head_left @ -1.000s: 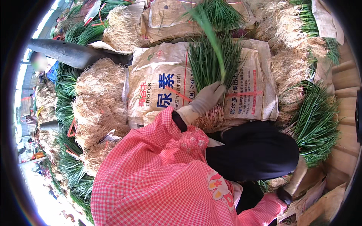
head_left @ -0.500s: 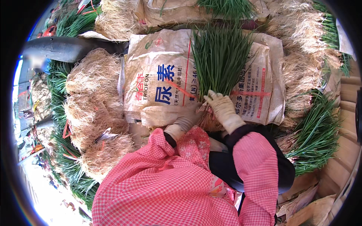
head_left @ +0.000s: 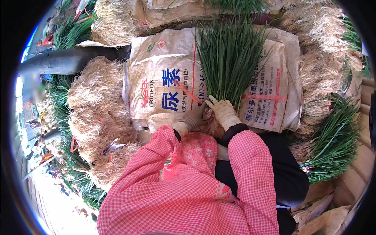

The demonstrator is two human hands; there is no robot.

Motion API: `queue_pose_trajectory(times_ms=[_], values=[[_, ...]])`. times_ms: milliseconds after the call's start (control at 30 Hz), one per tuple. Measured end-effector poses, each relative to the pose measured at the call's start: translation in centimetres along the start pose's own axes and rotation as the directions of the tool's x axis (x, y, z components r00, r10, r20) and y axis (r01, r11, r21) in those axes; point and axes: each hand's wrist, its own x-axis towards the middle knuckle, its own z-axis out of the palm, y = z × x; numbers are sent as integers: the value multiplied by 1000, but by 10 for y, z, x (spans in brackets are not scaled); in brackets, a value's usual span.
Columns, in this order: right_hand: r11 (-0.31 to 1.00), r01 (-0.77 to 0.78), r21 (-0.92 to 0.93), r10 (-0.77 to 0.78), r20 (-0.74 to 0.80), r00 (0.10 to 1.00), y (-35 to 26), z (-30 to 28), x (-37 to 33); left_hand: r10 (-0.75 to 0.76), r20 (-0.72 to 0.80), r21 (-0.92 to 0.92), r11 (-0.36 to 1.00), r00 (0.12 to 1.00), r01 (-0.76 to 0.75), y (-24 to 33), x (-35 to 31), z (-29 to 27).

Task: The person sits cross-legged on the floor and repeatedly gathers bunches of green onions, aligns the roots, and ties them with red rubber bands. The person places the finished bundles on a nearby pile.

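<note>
A bunch of green onions (head_left: 233, 58) lies on a flattened white woven sack (head_left: 156, 62), its long leaves pointing away from me and its pale roots toward my lap. My right hand (head_left: 223, 111), in a cream glove, is closed over the stem bases from the right. From the left, my left hand (head_left: 192, 120), in a greyer glove, grips the root end low down; its fingertips are partly hidden. A thin orange-red strip (head_left: 188, 92) passes beneath the bunch and sticks out on both sides across the sack.
Root-out bundles of green onions (head_left: 96, 102) are stacked at the left, and more (head_left: 317, 74) at the right. A loose-looking leafy bunch (head_left: 333, 137) lies at the right. A dark, rounded tube-like thing (head_left: 66, 60) juts in from the left. Another sack (head_left: 164, 9) lies beyond.
My right hand has shifted slightly left and down along the stem bases, its arm drawn closer in. My left hand stays at the root end. The view has moved slightly.
</note>
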Motion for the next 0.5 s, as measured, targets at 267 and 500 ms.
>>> queue_pose_trajectory(times_ms=[267, 500], values=[[997, -75, 18, 72, 128, 989, 2, -3, 8, 23, -24, 61, 998, 999, -21, -14, -9, 17], [989, -145, -18, 146, 67, 987, -2, 12, 6, 132, 1, -31, 991, 991, -132, 17, -48, 3]])
